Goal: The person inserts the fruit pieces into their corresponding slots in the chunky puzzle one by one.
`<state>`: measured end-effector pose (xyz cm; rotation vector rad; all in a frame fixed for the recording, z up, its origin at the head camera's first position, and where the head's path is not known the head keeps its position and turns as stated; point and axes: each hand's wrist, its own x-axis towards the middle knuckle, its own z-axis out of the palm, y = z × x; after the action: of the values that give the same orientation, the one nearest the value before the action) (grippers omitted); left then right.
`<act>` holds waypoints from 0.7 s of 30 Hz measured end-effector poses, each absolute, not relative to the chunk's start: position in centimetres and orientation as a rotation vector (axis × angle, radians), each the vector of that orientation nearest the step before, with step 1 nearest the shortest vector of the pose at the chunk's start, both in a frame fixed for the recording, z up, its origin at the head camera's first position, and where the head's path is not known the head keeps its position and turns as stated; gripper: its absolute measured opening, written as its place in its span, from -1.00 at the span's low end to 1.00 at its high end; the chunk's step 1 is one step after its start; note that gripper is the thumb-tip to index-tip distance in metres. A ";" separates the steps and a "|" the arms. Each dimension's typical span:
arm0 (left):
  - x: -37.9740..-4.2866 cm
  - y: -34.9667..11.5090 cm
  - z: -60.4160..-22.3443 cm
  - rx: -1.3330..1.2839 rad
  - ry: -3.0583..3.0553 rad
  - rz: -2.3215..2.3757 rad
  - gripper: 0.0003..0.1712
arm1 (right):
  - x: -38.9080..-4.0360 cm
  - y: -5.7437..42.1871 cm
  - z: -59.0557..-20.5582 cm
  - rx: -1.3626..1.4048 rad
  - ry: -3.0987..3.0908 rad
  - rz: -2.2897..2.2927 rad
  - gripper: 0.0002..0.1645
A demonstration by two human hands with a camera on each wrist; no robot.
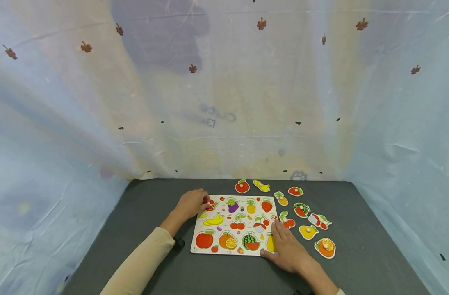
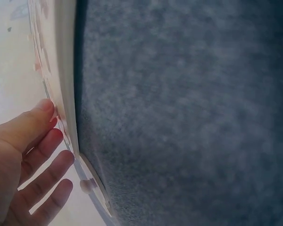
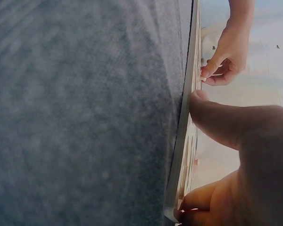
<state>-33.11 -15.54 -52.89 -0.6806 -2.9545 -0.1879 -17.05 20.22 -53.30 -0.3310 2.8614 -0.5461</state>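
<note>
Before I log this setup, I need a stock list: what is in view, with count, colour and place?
puzzle board: one, cream with printed fruit, centre of the table.
loose fruit pieces: nine, mostly red, yellow, orange and green, behind and right of the board.
red piece: one, at the board's far left corner.
table: one, dark grey.
backdrop sheet: pale blue and cream, behind and at both sides.
left hand: pinches the red piece.
right hand: flat on the board's near right corner.

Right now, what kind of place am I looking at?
Probably a makeshift recording booth: a dark table walled by thin sheeting, with a fruit puzzle board and loose pieces laid out.
</note>
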 end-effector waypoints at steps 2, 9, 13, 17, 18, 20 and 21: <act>-33.1 -15.5 -52.9 -0.677 -2.961 -0.185 -0.78 | -17.0 20.2 -53.2 -0.330 2.859 -0.547 0.32; -33.2 -15.6 -53.1 -0.672 -2.959 -0.183 -0.78 | -17.1 20.3 -53.3 -0.338 2.856 -0.547 0.32; -33.3 -15.6 -53.2 -0.674 -2.965 -0.184 -0.79 | -17.1 20.3 -53.3 -0.337 2.858 -0.550 0.33; -33.4 -15.6 -53.2 -0.687 -2.966 -0.189 -0.79 | -17.1 20.3 -53.3 -0.336 2.858 -0.562 0.32; -33.5 -15.7 -53.2 -0.690 -2.966 -0.196 -0.79 | -17.1 20.3 -53.3 -0.336 2.858 -0.563 0.32; -33.6 -15.9 -53.3 -0.698 -2.971 -0.238 -0.80 | -17.1 20.3 -53.3 -0.338 2.860 -0.563 0.32; -33.7 -16.0 -53.3 -0.700 -2.974 -0.272 -0.81 | -17.1 20.3 -53.3 -0.338 2.860 -0.562 0.32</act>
<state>-33.72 -15.97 -53.27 -0.7004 -2.9737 -0.2720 -17.08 20.34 -53.33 -0.3384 2.8599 -0.5620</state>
